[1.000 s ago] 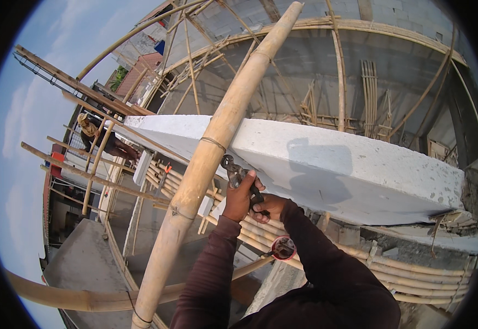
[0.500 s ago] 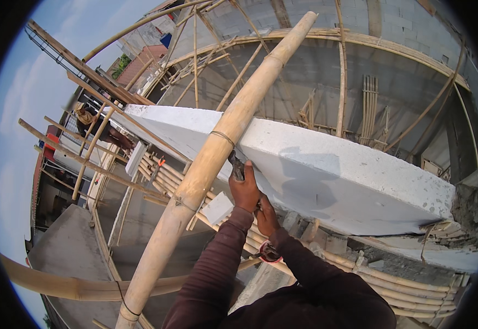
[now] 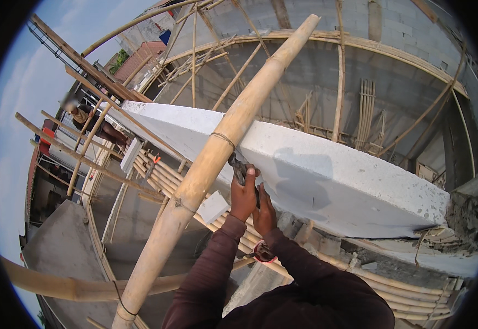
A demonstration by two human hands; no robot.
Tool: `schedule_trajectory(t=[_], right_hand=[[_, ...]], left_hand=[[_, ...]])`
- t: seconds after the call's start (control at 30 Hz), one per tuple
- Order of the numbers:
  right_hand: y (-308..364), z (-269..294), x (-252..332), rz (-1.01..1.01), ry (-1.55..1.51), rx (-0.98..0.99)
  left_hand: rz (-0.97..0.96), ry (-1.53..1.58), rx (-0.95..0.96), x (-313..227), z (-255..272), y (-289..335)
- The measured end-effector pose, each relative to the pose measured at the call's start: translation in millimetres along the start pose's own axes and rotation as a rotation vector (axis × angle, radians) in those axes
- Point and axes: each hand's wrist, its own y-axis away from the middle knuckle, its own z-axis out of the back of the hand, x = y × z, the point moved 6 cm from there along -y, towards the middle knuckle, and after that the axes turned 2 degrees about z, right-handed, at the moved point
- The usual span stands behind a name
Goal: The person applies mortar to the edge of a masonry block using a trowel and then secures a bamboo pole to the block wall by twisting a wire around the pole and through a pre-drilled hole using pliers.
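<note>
My left hand (image 3: 242,198) is closed around a dark metal tool (image 3: 240,169) that looks like pliers; its kind is not fully clear. The tool's upper end reaches the side of a thick bamboo pole (image 3: 198,178), just below a wire tie (image 3: 223,138) wound round it. My right hand (image 3: 263,214) is pressed close beside the left, its fingers closed along the tool's lower part, partly hidden. Behind the hands, a white wall top (image 3: 354,164) runs across, and the pole crosses over it at a slant.
Beneath my arms lies a platform of bamboo poles (image 3: 398,290) with a white block (image 3: 213,206) and a small red-rimmed container (image 3: 263,251). Another bamboo pole (image 3: 74,288) crosses at lower left. A person (image 3: 99,123) is at the far left among scaffold poles.
My right hand has slid up alongside the left hand and the tool. The left hand has dropped slightly. The view has shifted a little.
</note>
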Motion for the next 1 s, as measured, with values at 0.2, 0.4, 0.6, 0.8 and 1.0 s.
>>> schedule_trajectory(t=[0.2,0.4,0.6,0.8,1.0], right_hand=[[9,5,-10,0.005,0.047,0.031],[29,11,-11,-0.059,-0.026,0.102],[19,16,3,-0.068,-0.047,0.141],[20,13,9,-0.061,-0.102,0.180],[20,20,16,-0.053,-0.166,0.181]], left_hand=[[0.068,-0.054,0.092,9,-2,11],[0.067,-0.125,0.139,34,5,22],[0.066,-0.156,0.212,4,5,19],[0.113,-0.226,0.245,-11,7,18],[0.204,-0.282,0.232,-2,9,21]])
